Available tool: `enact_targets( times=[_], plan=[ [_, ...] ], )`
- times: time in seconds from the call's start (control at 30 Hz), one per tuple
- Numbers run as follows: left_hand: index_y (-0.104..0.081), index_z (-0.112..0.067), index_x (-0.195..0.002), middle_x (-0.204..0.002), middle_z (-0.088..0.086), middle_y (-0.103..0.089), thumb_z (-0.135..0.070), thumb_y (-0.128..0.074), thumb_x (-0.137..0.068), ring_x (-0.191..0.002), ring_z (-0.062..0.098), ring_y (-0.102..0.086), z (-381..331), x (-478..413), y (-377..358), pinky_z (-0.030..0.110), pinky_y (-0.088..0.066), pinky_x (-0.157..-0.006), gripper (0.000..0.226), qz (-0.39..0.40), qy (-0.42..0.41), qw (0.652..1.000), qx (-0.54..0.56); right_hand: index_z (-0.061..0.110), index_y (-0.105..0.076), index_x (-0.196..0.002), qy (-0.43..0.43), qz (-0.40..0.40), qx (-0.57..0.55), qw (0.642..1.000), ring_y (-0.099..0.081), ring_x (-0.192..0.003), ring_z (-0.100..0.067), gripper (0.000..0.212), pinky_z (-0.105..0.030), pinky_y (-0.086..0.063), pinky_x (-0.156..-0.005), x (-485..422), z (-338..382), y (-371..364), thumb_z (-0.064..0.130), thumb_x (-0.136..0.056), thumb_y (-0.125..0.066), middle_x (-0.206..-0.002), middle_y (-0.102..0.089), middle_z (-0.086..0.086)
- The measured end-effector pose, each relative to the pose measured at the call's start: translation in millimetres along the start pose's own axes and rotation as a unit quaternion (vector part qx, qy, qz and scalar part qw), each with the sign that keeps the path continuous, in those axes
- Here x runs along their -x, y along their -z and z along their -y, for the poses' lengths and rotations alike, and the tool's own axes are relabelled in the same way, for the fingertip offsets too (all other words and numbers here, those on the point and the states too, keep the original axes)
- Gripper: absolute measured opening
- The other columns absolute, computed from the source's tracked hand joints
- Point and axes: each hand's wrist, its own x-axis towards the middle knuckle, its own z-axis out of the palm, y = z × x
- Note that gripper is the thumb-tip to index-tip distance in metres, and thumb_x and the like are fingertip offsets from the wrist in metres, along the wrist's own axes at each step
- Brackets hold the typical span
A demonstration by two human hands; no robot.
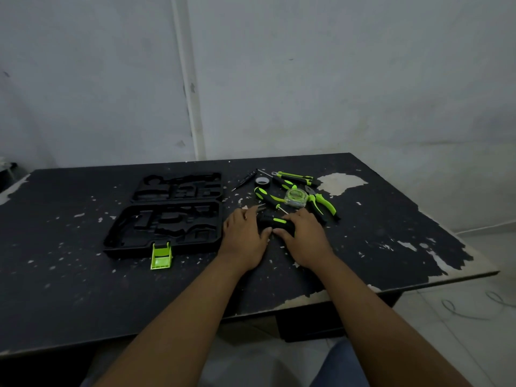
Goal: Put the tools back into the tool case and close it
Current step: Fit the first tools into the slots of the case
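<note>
Just right of the open tool case [164, 219], on the bench [69, 289], my right hand [305, 238] curled its fingers [293, 217] round the black-and-green tool [275, 222]; my left hand [244, 237] lay straight-fingered, thumb touching it. In my judgement, its matching recess needed locating first.

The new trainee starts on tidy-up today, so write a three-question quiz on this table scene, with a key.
1. True or false: the tool case lies open on the table with no tools visible in its slots.
2. The loose tools lie: A inside the case; B on the table to its left; C on the table to its right.
3. How many hands touch the black-and-green tool nearest the person?
Key: 1 true; 2 C; 3 two, the left hand and the right hand.
</note>
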Motion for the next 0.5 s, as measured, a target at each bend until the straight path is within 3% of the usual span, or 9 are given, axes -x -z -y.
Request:
enact_targets(
  times=[0.13, 0.23, 0.33, 0.5],
  plan=[
    [-0.038, -0.029, -0.15, -0.132, 0.005, -0.049, -0.051, -0.063, -0.094, -0.125, 0.027, -0.05, -0.5, 4.3, 4.2, 0.041, -0.041, -0.111, 0.065, -0.022, -0.005, 0.998, 0.064, 0.021, -0.064, -0.127, 0.01, -0.01, -0.055, 0.998, -0.057, -0.105, -0.011, 0.038, -0.029, -0.049, -0.092, 4.1, 1.1, 4.4, 0.043, -0.097, -0.071, -0.122, -0.052, 0.006],
    [-0.035, -0.03, -0.15, -0.139, 0.002, -0.042, -0.041, -0.068, -0.093, -0.118, 0.024, -0.06, -2.8, 9.7, 11.0, 0.035, -0.048, -0.102, 0.066, -0.033, -0.014, 0.99, 0.134, 0.023, -0.063, -0.125, 0.012, -0.044, -0.118, 0.992, -0.058, -0.109, -0.006, 0.035, -0.021, -0.046, -0.094, 6.6, -0.1, 6.6, 0.029, -0.094, -0.077, -0.125, -0.061, 0.007],
    [-0.035, -0.032, -0.151, -0.143, -0.005, -0.036, -0.034, -0.069, -0.094, -0.119, 0.016, -0.06, -6.4, 17.6, 18.6, 0.03, -0.049, -0.098, 0.066, -0.047, -0.041, 0.981, 0.184, 0.024, -0.065, -0.121, 0.0, -0.062, -0.187, 0.98, -0.06, -0.104, 0.008, 0.034, -0.002, -0.04, -0.089, 9.4, 1.4, 11.6, 0.019, -0.091, -0.08, -0.122, -0.068, 0.011],
    [-0.041, -0.023, -0.151, -0.138, -0.005, -0.04, -0.021, -0.074, -0.093, -0.119, -0.01, -0.048, -10.1, 23.5, 25.5, 0.007, -0.037, -0.101, 0.067, -0.115, -0.054, 0.954, 0.272, 0.029, -0.07, -0.12, -0.024, -0.05, -0.279, 0.959, -0.058, -0.117, 0.011, 0.032, -0.004, -0.041, -0.093, 15.7, 4.5, 24.7, 0.024, -0.091, -0.082, -0.124, -0.067, 0.022]
  ],
)
